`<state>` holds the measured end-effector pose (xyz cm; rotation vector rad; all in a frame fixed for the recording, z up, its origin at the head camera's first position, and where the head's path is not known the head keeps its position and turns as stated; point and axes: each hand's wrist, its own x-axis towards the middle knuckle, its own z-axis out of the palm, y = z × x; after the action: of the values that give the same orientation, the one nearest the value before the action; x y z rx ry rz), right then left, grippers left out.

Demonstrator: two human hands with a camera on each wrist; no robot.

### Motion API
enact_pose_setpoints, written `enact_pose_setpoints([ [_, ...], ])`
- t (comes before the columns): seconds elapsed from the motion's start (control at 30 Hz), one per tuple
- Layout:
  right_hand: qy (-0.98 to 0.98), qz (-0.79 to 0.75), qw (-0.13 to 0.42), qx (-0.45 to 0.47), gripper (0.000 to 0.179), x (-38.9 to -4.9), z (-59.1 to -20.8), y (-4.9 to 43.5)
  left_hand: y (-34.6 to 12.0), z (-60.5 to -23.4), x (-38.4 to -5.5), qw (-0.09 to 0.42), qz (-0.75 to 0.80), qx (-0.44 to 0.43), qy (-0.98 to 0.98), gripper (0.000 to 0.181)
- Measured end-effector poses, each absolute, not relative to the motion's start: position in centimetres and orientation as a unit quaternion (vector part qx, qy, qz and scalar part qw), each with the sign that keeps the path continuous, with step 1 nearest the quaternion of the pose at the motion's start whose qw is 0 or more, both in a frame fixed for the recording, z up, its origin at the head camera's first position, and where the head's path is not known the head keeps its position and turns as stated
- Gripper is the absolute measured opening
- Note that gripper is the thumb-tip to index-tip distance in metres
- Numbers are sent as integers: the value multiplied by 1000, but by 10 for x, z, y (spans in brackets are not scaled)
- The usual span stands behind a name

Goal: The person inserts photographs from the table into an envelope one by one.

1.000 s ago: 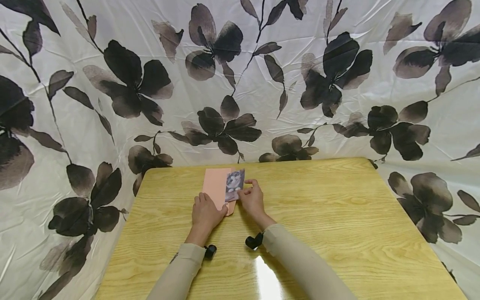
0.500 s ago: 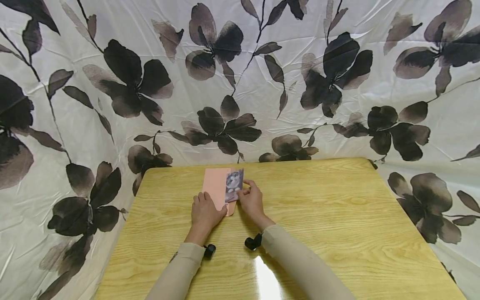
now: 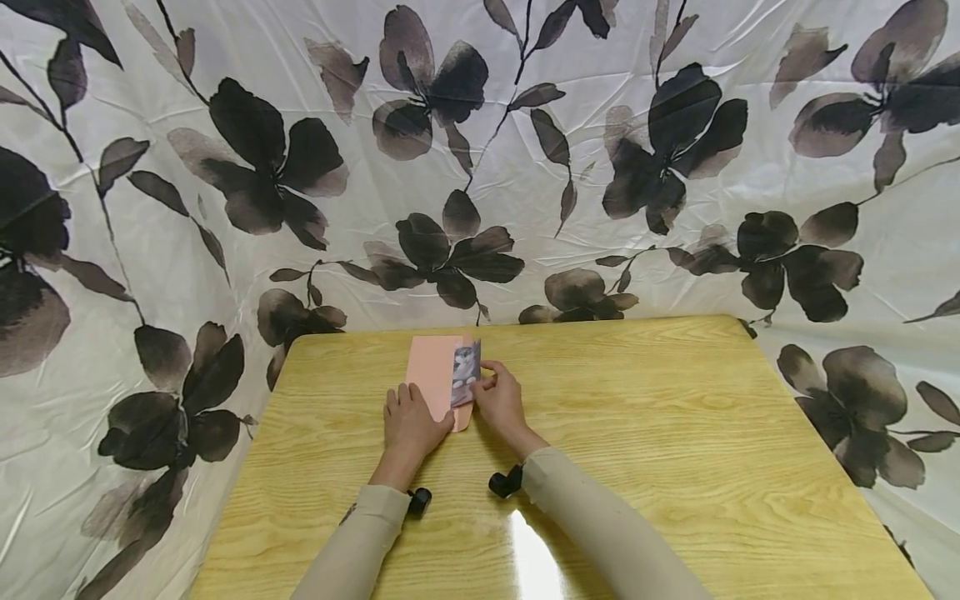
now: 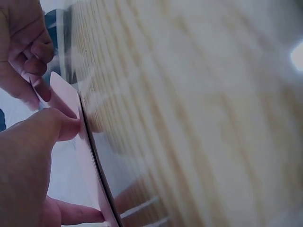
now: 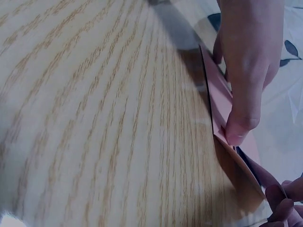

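Observation:
A pink envelope [image 3: 431, 362] lies on the table with its opening facing right. Part of a cat photo [image 3: 464, 375] sticks out of that opening; the rest is hidden inside. My left hand [image 3: 411, 422] rests on the envelope's lower part, its thumb pressing near the opening. At the photo's right edge, my right hand [image 3: 501, 403] pinches it between thumb and fingers. The right wrist view shows the envelope's flap [image 5: 244, 163] under the photo, with the left thumb [image 5: 239, 130] beside the opening.
The wooden table [image 3: 660, 433] extends far to the right and towards me. Behind it hangs a white floral cloth [image 3: 570, 192], which also covers the sides. Small black wrist cameras sit at both cuffs. A bright reflection [image 3: 534, 554] shows on the tabletop.
My right hand has shifted slightly left with the photo, and less of the photo shows outside the envelope. The left hand keeps its place on the envelope.

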<state>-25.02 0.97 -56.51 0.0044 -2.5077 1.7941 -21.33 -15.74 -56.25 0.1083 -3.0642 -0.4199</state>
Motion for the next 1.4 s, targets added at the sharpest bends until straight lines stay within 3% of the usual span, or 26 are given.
enact_pose_setpoints([
  [1.4, -826, 562, -16, 21, 43, -253, -567, -1, -157, -564, -216, 29, -141, 34, -989, 93],
])
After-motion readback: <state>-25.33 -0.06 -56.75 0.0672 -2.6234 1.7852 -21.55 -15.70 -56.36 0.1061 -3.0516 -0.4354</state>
